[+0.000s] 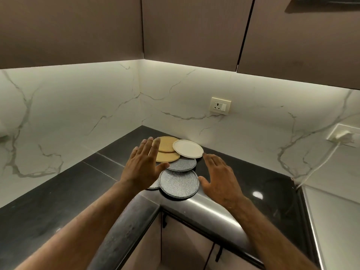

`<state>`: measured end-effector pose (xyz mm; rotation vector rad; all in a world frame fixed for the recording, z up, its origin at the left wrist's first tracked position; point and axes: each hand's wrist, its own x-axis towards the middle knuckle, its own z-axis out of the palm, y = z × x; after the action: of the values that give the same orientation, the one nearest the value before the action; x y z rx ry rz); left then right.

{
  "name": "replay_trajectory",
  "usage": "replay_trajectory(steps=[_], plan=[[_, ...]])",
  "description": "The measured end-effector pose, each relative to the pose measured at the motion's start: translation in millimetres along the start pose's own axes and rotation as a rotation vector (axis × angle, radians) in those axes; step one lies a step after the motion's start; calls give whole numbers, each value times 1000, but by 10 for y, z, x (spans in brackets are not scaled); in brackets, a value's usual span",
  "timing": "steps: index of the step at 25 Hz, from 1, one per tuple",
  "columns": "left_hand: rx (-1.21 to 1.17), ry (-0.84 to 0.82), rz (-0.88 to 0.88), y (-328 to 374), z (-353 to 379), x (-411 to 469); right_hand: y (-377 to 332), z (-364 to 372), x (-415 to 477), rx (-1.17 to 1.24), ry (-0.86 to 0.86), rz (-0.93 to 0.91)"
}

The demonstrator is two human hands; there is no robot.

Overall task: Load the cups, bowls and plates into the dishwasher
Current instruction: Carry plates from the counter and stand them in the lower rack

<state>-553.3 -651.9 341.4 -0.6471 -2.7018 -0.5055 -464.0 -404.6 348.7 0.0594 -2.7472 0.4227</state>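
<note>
With the left hand (144,164) and right hand (218,176) spread open and empty above the overlapping plates at the dark counter's (68,191) inner corner, the near speckled grey plate (178,183) was best gripped first, by its overhanging rim.

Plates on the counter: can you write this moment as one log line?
left hand: open, over yellow plates | right hand: open, beside speckled grey plate | white plate: untouched | nothing held

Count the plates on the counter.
6 visible: two yellow, white, two speckled grey, one partly hidden under the left hand. More may be hidden.
</note>
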Motion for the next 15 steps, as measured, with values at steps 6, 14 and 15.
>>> replay_trajectory(steps=[6,14,15], plan=[[19,-124,-92,-198,793,505,555,617,517,69,-121,18],[-133,-261,-347,-745,2072,1857,1110,1669,1862,146,-248,130],[-184,-243,-432,-829,2222,2056,1144,1802,2046,168,-259,169]])
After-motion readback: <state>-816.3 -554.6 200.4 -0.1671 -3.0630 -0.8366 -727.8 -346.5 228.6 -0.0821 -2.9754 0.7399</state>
